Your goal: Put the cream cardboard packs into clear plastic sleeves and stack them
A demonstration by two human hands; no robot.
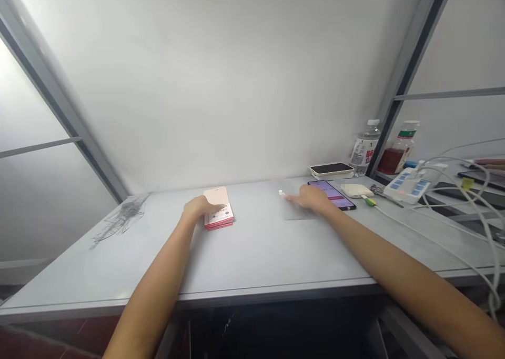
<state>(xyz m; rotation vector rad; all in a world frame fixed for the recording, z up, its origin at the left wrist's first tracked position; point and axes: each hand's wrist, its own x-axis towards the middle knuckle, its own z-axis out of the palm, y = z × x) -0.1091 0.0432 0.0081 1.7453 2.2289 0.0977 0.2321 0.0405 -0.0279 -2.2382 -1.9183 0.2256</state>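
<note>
Starting at the left of the frame, a crumpled, see-through dark wrapper (123, 219) lies near the worktop's (252, 259) left edge, with open room between it and me. Here's my left grip (198, 207), left of centre, at a red-and-white card stack (222, 215): thumb across the top, other fingers hidden at its left side, so I can't tell whether I'm closed around it. Open surface runs below the stack to the front edge, and up to the wall (236, 85).

Across the middle, a wide stretch of room, and then my right grip (310, 197), right of centre, over a clear pouch (296, 211), fingertip by its white slider (281, 192); pinched or merely touching, I can't tell. It's tighter here! A lit phone (335, 197) sits just beyond my knuckles, a white adapter (358, 191) close beside it, a bottle (363, 153) behind against the upright (410, 48). Far right, a power strip (408, 184) and looping white cables (487, 217) crowd the side, trailing over the front edge.
</note>
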